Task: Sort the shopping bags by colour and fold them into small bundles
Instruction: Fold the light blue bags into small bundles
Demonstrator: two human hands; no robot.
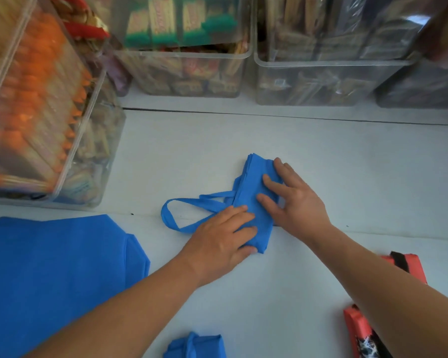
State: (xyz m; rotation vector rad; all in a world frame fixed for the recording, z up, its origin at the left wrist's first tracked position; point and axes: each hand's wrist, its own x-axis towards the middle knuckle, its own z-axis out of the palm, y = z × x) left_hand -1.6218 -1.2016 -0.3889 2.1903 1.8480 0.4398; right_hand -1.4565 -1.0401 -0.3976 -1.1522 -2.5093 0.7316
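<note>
- Blue bag (246, 192): folded into a narrow strip at mid-table (321, 151), handles (165, 215) looping out to the left.
- Left hand (223, 236): fingers straight and together, flat on the strip's near end, gripping nothing.
- Right hand (295, 200): fingers spread and straight, pressing the far half.
- Flat blue bag (49, 275) far left; blue bundle (194, 344) at near edge; red bundles (409, 264) right.
</note>
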